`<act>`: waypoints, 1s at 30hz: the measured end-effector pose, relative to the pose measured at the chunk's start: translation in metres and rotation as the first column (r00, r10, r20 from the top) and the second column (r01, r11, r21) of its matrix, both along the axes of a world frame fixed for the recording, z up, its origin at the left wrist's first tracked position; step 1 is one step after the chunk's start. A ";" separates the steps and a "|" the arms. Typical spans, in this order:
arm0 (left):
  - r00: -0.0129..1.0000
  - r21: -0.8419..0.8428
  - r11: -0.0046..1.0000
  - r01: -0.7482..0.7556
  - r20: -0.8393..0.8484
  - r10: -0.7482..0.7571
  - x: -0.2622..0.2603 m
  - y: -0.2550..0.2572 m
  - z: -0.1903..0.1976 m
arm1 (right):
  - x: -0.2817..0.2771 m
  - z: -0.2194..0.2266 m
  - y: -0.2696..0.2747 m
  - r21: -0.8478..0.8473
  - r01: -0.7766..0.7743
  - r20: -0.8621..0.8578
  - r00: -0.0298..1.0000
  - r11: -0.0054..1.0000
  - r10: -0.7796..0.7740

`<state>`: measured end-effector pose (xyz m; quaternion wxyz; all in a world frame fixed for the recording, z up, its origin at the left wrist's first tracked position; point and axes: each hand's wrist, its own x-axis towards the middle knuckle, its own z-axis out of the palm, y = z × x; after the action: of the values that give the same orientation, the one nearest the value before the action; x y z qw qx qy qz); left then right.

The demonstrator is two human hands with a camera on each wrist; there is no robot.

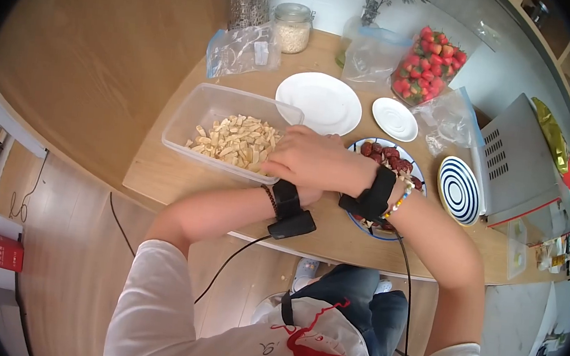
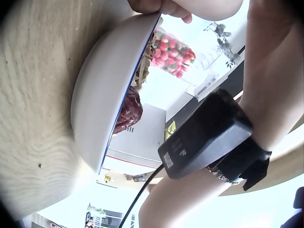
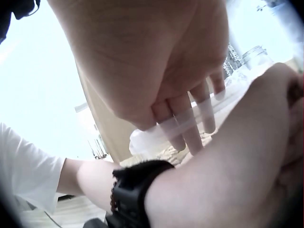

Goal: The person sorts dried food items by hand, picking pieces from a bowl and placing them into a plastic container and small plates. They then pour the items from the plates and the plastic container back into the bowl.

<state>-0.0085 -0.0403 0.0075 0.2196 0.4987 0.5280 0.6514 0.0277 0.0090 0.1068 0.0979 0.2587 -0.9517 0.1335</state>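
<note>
My right hand [image 1: 317, 159] crosses above my left forearm at the right end of a clear plastic container [image 1: 183, 106]. Its fingers [image 3: 192, 137] hang straight over the rim, showing through the wall. Pale dried slices [image 1: 237, 139] fill the container's right part. Beneath the right arm, my left hand [image 1: 307, 195] is mostly hidden in the head view. In the left wrist view, its fingers grip the edge of a white bowl [image 2: 107, 90] with a blue rim. Wrinkled dark red dates [image 2: 130, 113] and pale shreds lie in the bowl.
Behind are a white plate [image 1: 318, 102], a small white saucer [image 1: 395, 118] and a bag of strawberries [image 1: 429, 65]. A blue-striped plate [image 1: 459, 190] stands right, beside a grey appliance [image 1: 523, 166]. Clear bags and an oat jar [image 1: 292, 31] line the back. Cables [image 1: 410, 307] trail from both wrists.
</note>
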 end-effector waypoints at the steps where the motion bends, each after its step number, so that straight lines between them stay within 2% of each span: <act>1: 1.000 -0.015 1.000 0.023 0.001 -0.023 -0.002 -0.004 0.002 | 0.005 0.001 0.002 0.038 0.023 0.052 0.998 0.999 -0.025; 7: 0.999 -0.070 0.997 0.037 0.022 -0.035 0.001 -0.010 0.005 | 0.008 0.003 0.013 0.049 0.007 0.099 0.995 0.999 -0.012; 10: 0.998 -0.088 0.995 0.041 0.057 -0.037 0.002 -0.010 0.008 | 0.011 0.003 0.014 0.069 0.026 0.004 1.000 0.997 -0.026; 14: 0.992 -0.115 0.993 0.036 0.124 -0.022 0.004 -0.012 0.008 | 0.023 0.005 0.006 0.187 0.144 -0.166 0.980 0.972 -0.114; 18: 0.970 -0.094 0.995 -0.026 0.239 0.048 0.012 -0.003 0.005 | 0.043 0.032 0.025 0.183 0.053 -0.105 0.994 0.982 -0.034; 19: 0.958 -0.084 0.995 -0.056 0.275 0.078 0.015 0.001 0.006 | 0.049 0.038 0.035 0.221 0.089 -0.094 0.993 0.971 -0.069; 22: 0.823 -0.163 0.983 -0.080 0.546 0.158 0.020 0.012 0.015 | 0.058 0.055 0.062 0.156 0.149 -0.027 0.989 0.976 -0.147; 23: 0.755 -0.220 0.975 -0.032 0.633 0.167 0.017 0.012 0.022 | 0.054 0.046 0.077 0.169 0.239 0.009 0.970 0.956 -0.244; 26: 0.733 -0.185 0.983 -0.001 0.669 0.127 0.016 0.009 0.022 | 0.048 0.042 0.097 0.098 0.257 -0.142 0.960 0.961 -0.242; 30: 0.756 -0.144 0.989 0.043 0.652 0.062 0.011 0.009 0.013 | 0.040 0.039 0.120 0.188 0.292 0.027 0.953 0.938 -0.302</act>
<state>0.0028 -0.0318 0.0201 0.4238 0.2190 0.4680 0.7439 0.0678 0.1291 0.1457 0.0663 0.1161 -0.9903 0.0369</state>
